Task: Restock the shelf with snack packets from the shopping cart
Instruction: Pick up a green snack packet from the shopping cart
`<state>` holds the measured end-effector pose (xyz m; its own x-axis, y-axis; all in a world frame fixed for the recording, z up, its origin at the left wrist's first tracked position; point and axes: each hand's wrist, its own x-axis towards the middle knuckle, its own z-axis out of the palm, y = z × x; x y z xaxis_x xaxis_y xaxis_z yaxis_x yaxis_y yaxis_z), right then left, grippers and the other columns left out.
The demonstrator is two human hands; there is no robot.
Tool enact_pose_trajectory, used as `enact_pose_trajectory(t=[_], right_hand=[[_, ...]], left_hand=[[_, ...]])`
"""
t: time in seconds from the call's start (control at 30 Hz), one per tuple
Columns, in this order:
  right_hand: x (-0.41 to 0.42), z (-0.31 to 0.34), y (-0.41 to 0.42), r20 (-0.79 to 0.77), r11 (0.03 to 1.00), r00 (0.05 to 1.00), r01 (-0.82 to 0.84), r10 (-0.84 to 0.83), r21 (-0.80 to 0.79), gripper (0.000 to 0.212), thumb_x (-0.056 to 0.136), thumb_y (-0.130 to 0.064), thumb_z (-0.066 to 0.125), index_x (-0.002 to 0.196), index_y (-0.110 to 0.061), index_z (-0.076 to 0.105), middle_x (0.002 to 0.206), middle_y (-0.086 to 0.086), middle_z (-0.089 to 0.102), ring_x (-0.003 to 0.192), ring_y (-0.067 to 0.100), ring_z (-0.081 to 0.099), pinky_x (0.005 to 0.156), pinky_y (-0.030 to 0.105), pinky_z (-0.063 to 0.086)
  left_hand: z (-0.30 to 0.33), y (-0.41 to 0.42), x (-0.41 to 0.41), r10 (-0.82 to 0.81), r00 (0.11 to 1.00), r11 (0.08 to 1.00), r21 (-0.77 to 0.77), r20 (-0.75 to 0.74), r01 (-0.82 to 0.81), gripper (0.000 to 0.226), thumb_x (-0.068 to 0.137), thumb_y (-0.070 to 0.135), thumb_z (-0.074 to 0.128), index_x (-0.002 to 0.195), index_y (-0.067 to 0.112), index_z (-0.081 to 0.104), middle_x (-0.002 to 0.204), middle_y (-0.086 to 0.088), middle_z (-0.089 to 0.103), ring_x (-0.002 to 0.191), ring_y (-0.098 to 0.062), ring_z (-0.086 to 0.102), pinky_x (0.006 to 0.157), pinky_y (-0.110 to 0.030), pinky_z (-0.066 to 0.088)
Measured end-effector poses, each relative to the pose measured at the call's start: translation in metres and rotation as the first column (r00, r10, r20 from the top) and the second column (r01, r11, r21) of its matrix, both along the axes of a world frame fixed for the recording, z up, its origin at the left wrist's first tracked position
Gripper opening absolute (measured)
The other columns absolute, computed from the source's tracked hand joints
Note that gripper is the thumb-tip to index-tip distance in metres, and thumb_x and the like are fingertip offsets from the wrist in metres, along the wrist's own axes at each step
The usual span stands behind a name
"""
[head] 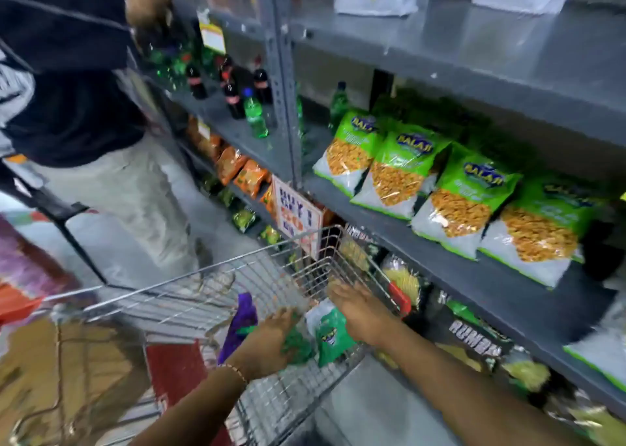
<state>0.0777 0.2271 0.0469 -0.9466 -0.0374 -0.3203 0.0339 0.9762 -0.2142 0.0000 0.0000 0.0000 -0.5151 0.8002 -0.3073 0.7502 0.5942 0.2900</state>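
1. A green snack packet [330, 335] stands inside the wire shopping cart [237, 276], near its right-hand wall, with a purple packet [242, 323] just to its left.
2. The left hand [271, 342] reaches into the cart, fingers curled down onto blurred green packets [298, 347]; whether it grips them I cannot tell.
3. The right hand [359, 307] lies flat and spread, fingers extended, over the top of the green snack packet, closed on nothing.
4. On the grey shelf [389, 229] to the right, green-and-white Balaji packets [399, 174] stand in a row along the front edge.
5. Dark and green bottles [237, 97] stand on the further shelf bay, beside another person [84, 107].
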Motion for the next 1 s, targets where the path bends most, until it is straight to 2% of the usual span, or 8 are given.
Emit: enact_pose_trajectory(t=[0.1, 0.23, 0.37, 0.47, 0.63, 0.8, 0.9, 1.0], right_hand=[[-0.008, -0.03, -0.01, 0.215, 0.998, 0.977, 0.008, 0.007, -0.067, 0.066, 0.08, -0.023, 0.068, 0.14, -0.012, 0.042, 0.147, 0.012, 0.044, 0.137, 0.029, 0.04, 0.113, 0.036, 0.032], [-0.023, -0.064, -0.041, 0.282, 0.989, 0.959, 0.029, 0.014, -0.148, 0.06, 0.068, -0.043, 0.075, 0.118, -0.016, 0.056, 0.12, 0.012, 0.063, 0.11, 0.034, 0.061, 0.088, 0.04, 0.053], [-0.033, -0.086, -0.079, 0.287, 0.984, 0.958, 0.062, -0.012, -0.166, 0.051, 0.079, -0.02, 0.068, 0.126, -0.013, 0.049, 0.122, 0.012, 0.061, 0.108, 0.033, 0.062, 0.088, 0.04, 0.053], [-0.038, -0.103, -0.095, 0.283, 0.981, 0.956, 0.122, -0.075, -0.151, 0.057, 0.084, -0.001, 0.054, 0.138, -0.012, 0.039, 0.116, 0.016, 0.065, 0.1, 0.036, 0.066, 0.081, 0.042, 0.056], [-0.046, -0.098, -0.093, 0.233, 0.986, 0.965, 0.146, -0.122, -0.085, 0.026, 0.089, 0.0, 0.051, 0.111, -0.007, 0.062, 0.102, 0.017, 0.071, 0.094, 0.035, 0.068, 0.076, 0.039, 0.054], [-0.062, -0.056, -0.068, 0.128, 0.979, 0.984, 0.143, -0.125, -0.147, 0.029, 0.081, -0.001, 0.054, 0.106, -0.01, 0.066, 0.094, 0.013, 0.072, 0.085, 0.032, 0.068, 0.067, 0.034, 0.054], [-0.063, -0.009, -0.053, 0.052, 0.97, 0.989, 0.146, -0.139, -0.193, 0.03, 0.078, 0.0, 0.053, 0.101, -0.013, 0.067, 0.084, 0.009, 0.068, 0.076, 0.027, 0.065, 0.054, 0.025, 0.039], [-0.058, 0.055, -0.033, -0.06, 0.954, 0.981, 0.163, -0.183, -0.251, 0.022, 0.077, -0.002, 0.055, 0.09, -0.014, 0.069, 0.079, 0.008, 0.069, 0.071, 0.024, 0.064, 0.056, 0.027, 0.045]], left_hand=[[-0.044, -0.022, -0.007, -0.035, 0.998, 0.997, -0.066, -0.052, 0.031, 0.086, 0.048, 0.047, 0.067, 0.127, 0.02, 0.047, 0.125, -0.001, 0.066, 0.116, -0.025, 0.063, 0.098, -0.043, 0.049], [-0.062, -0.027, -0.029, 0.059, 0.996, 0.993, -0.097, -0.068, -0.066, 0.062, 0.058, 0.016, 0.068, 0.12, 0.019, 0.062, 0.117, -0.003, 0.071, 0.108, -0.024, 0.067, 0.096, -0.055, 0.047], [-0.08, -0.034, -0.057, 0.075, 0.996, 0.987, -0.14, -0.052, -0.081, 0.046, 0.079, 0.02, 0.045, 0.123, 0.027, 0.056, 0.123, 0.003, 0.066, 0.116, -0.021, 0.06, 0.105, -0.043, 0.041], [-0.087, -0.035, -0.07, 0.058, 0.997, 0.991, -0.119, -0.044, -0.062, 0.037, 0.083, 0.02, 0.044, 0.117, 0.024, 0.059, 0.116, -0.002, 0.068, 0.109, -0.026, 0.062, 0.097, -0.037, 0.048], [-0.078, -0.034, -0.078, 0.021, 0.999, 0.993, -0.117, -0.034, -0.025, 0.047, 0.082, 0.008, 0.048, 0.126, 0.023, 0.055, 0.117, -0.005, 0.069, 0.104, -0.03, 0.066, 0.082, -0.037, 0.054], [-0.019, -0.026, -0.093, -0.091, 0.991, 0.995, -0.054, -0.093, 0.087, 0.046, 0.083, 0.018, 0.044, 0.128, 0.025, 0.055, 0.106, -0.009, 0.072, 0.094, -0.033, 0.068, 0.073, -0.04, 0.053], [0.039, -0.018, -0.104, -0.147, 0.982, 0.987, 0.055, -0.121, 0.154, 0.054, 0.072, 0.031, 0.026, 0.108, 0.022, 0.065, 0.096, -0.003, 0.075, 0.087, -0.026, 0.07, 0.068, -0.034, 0.053], [0.109, -0.007, -0.108, -0.137, 0.978, 0.964, 0.207, -0.154, 0.168, 0.05, 0.072, 0.033, 0.029, 0.1, 0.018, 0.068, 0.09, -0.003, 0.076, 0.081, -0.023, 0.071, 0.068, -0.035, 0.056]])
